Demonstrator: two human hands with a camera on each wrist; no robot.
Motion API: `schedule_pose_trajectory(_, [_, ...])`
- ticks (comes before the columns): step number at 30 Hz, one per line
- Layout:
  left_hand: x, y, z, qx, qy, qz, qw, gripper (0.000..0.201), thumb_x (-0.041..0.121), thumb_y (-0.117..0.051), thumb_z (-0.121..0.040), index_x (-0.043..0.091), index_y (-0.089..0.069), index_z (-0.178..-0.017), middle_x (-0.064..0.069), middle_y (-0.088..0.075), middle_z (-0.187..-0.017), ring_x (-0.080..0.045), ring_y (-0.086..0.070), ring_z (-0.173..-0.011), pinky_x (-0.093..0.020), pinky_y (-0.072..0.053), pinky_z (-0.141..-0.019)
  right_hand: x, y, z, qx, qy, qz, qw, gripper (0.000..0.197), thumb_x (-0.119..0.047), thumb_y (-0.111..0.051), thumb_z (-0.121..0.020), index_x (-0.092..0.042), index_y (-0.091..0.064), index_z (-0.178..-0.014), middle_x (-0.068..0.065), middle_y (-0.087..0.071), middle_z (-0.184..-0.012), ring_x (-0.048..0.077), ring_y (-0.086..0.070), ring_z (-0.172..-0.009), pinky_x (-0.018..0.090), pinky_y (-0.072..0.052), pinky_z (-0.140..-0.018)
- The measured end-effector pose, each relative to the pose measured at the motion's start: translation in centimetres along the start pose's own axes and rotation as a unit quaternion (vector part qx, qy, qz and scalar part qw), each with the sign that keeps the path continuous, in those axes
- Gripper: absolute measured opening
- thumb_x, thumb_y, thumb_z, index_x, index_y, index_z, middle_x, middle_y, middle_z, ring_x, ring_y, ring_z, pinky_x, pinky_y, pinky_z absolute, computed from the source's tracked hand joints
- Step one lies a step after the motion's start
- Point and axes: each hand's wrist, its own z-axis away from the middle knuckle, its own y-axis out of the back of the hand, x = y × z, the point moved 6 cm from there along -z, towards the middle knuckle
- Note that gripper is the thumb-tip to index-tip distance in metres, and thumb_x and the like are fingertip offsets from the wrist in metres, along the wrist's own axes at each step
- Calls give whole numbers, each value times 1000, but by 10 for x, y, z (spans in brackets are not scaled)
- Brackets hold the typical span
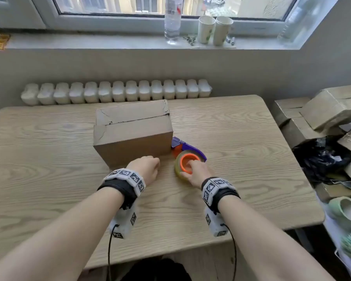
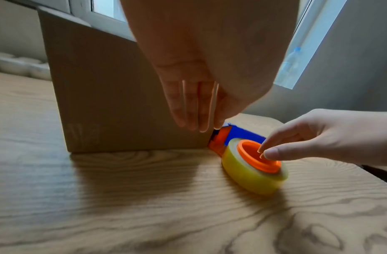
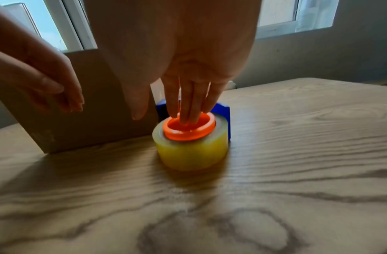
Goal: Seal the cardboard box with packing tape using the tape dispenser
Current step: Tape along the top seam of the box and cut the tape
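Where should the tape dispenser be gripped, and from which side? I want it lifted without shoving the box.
Probably by the roll end of the tape dispenser, from above and the near right. It lies flat with its orange hub facing up, and the right hand already has fingertips in it. Its blue nose sits against the cardboard box, so the left side is blocked.

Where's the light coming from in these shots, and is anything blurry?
Head view: daylight from the window behind the table, edges bowed by the wide lens. Left wrist view: cardboard box throws a shadow toward the camera. Right wrist view: right hand backlit and dark, tape roll slightly smeared.
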Motion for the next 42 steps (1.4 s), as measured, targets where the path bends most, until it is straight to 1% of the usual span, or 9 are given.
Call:
schedule_pose_trajectory(3, [-2, -15, -6, -18, -2, -3, 1000, 28, 21, -39, -92, 15, -56, -114, -8, -58, -118, -33, -58, -104, -40, -50, -84, 4, -12, -7, 18, 5, 55, 998, 47, -47, -58, -85, -13, -55, -117, 7, -61, -119, 29, -57, -111, 39, -42, -99])
schedule_pose_trajectory(8, [-5, -35, -11, -48, -1, -2, 999, 29, 20, -39, -92, 16, -56, -115, -7, -59, -120, -32, -57, -108, -40, -49, -88, 3, -20, -15, 60, 31, 99, 993, 38, -36, -62, -85, -14, -54, -115, 5, -63, -117, 23, -55, -113, 34, -23, -110])
schedule_pose_trajectory(16, [6, -21, -13, -18, -18, 2, 1000, 27, 20, -39, -91, 17, -59, -110, -6, -62, -116, -31, -58, -105, -39, -49, -85, 6, 1, -6, 48, 7, 33, 998, 25, -26, -61, -85, -8, -57, -103, 12, -64, -106, 35, -56, -106, 38, -45, -87])
schedule_pose_trajectory(21, [21, 13, -13, 3, -32, -14, 999, 27, 20, -39, -91, 16, -59, -109, -6, -61, -113, -31, -59, -101, -39, -49, -81, 22, 44, 7, 83, -28, -103, 991, 27, -32, -63, -82, -9, -59, -97, 12, -65, -102, 31, -58, -100, 32, -42, -81])
schedule_pose_trajectory(28, [37, 91, -8, 86, -26, -12, 996, 28, 18, -38, -94, 16, -59, -113, -7, -65, -114, -28, -60, -102, -35, -50, -85, 27, 127, 19, 155, -55, -293, 942, 23, -23, -67, -77, -3, -66, -87, 11, -59, -84, 28, -57, -86, 33, -43, -73])
schedule_pose_trajectory(30, [36, 115, -3, 117, -17, -8, 993, 29, 16, -38, -95, 16, -59, -114, -7, -65, -115, -26, -61, -101, -36, -51, -85, 17, 142, 21, 148, -38, -344, 926, 21, -22, -64, -78, -1, -66, -82, 12, -59, -80, 27, -55, -77, 32, -42, -64])
schedule_pose_trajectory(33, [30, 145, 3, 149, -6, -8, 989, 32, 14, -37, -95, 16, -57, -119, -6, -65, -116, -25, -62, -101, -35, -51, -85, -3, 160, 23, 136, -10, -388, 912, 21, -30, -64, -69, -10, -64, -79, 12, -61, -83, 25, -56, -77, 31, -44, -65])
schedule_pose_trajectory(39, [4, 192, 6, 171, 8, -4, 985, 34, 8, -37, -94, 20, -56, -119, -8, -61, -121, -28, -60, -106, -36, -48, -87, -58, 189, 33, 110, 80, -377, 916, 28, -38, -67, -83, -11, -61, -86, -3, -58, -73, 9, -54, -64, 19, -39, -53])
schedule_pose_trajectory(42, [-10, 206, 4, 162, -18, 9, 987, 42, 0, -37, -91, 25, -53, -121, -7, -55, -126, -29, -57, -108, -42, -48, -91, -85, 196, 27, 84, 121, -365, 919, 19, -32, -72, -79, -15, -63, -78, 1, -61, -75, 13, -56, -69, 21, -43, -61])
